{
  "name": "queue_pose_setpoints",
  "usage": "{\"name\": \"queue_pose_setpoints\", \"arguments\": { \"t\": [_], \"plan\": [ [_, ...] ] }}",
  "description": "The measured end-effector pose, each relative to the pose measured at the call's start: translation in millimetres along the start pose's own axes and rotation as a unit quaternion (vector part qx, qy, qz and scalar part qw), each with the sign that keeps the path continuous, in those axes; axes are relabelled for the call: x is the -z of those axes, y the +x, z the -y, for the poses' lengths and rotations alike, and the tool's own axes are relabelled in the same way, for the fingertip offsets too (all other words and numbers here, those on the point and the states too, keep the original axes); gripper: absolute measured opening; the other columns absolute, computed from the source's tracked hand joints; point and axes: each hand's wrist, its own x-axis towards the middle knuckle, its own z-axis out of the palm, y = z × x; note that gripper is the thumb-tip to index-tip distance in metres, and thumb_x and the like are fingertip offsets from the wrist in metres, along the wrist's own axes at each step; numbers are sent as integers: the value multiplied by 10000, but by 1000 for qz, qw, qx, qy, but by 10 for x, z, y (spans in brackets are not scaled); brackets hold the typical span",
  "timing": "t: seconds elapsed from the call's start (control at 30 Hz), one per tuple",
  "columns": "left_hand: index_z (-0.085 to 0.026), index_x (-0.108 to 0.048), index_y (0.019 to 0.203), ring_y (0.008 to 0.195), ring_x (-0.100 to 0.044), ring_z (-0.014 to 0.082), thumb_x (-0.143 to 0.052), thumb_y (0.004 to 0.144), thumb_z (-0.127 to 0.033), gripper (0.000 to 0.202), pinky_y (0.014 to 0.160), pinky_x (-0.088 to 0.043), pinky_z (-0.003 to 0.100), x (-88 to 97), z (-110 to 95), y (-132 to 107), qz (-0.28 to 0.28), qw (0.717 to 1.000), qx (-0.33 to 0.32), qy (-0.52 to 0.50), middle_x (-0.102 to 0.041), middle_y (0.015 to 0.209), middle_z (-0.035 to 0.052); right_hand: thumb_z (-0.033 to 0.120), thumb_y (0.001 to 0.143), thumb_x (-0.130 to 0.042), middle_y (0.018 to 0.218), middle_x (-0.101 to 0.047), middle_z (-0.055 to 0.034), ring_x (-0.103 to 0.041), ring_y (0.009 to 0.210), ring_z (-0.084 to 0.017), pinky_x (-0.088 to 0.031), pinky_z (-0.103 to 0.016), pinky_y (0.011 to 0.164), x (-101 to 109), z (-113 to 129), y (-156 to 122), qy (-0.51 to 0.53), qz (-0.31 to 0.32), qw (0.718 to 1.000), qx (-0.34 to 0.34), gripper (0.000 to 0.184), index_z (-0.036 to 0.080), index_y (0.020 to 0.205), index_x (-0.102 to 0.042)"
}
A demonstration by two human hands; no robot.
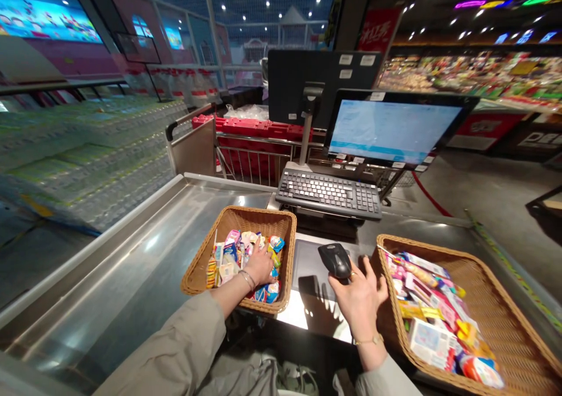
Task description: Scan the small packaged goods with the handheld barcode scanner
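My left hand (260, 264) reaches down into the left wicker basket (193, 276), its fingers curled among several small colourful snack packets (228, 255). What the fingers grip is hidden. My right hand (357, 296) holds a black handheld scanner (336, 260) by its lower end, above a dark pad (307, 267) on the counter. The right wicker basket (496, 291) sits just right of that hand, with several more packets (432, 320) piled in its near side.
A steel checkout counter (132, 273) runs to the left. Behind the baskets are a black keyboard (329, 192) and a lit monitor (390, 130). Red shopping baskets (263, 130) and a metal rail stand further back, and stacked bottled water (88, 156) fills the left.
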Motion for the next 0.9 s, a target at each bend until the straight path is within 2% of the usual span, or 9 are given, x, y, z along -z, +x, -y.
{"name": "queue_pose_setpoints", "arguments": {
  "t": [0.13,0.37,0.57,0.7,0.8,0.9],
  "plan": [
    [-202,-739,912,1222,-493,387,-690,692,-519,388,1130,38,629,-26,-66,74,30,999,9,11,-716,1035,148,498,773,-519,1157,-694,-34,-387,1322,-286,-141,-544,1083,13,-34,-27,-10,-1,1000,-2,327,255,863,-720],
    [-175,-703,927,1122,-563,384,-676,686,-479,389,1097,40,673,5,-52,105,68,998,18,10,-738,914,154,495,774,-534,1162,-691,-28,-378,1327,-289,-149,-548,1076,5,-85,-50,-22,2,1000,3,329,263,909,-724],
    [-172,-669,998,1047,-612,372,-689,651,-520,492,1094,-25,673,49,-10,69,91,995,27,-3,-739,868,125,476,806,-512,1163,-686,-51,-392,1309,-294,-171,-564,1067,3,-60,-68,-21,-13,999,38,332,249,929,-721],
    [-204,-689,980,1053,-608,379,-722,606,-533,498,1076,-158,647,80,52,43,73,996,13,-48,-737,913,118,476,789,-534,1152,-692,-47,-406,1297,-298,-141,-551,1079,-9,-36,-59,-8,-8,999,32,308,249,868,-726],
    [-233,-692,993,1017,-629,348,-706,629,-532,472,1015,-332,537,113,129,15,39,996,5,-86,-732,964,102,466,769,-554,1138,-699,-37,-410,1294,-297,-135,-544,1082,-26,-24,-51,-2,-6,1000,26,286,253,850,-727],
    [-221,-651,1071,987,-645,307,-668,679,-492,477,918,-436,417,156,207,-26,5,994,16,-112,-719,1010,95,461,765,-551,1141,-699,-36,-406,1295,-300,-140,-545,1078,-33,-5,-46,1,-6,1000,24,281,253,838,-726]
  ]
}}
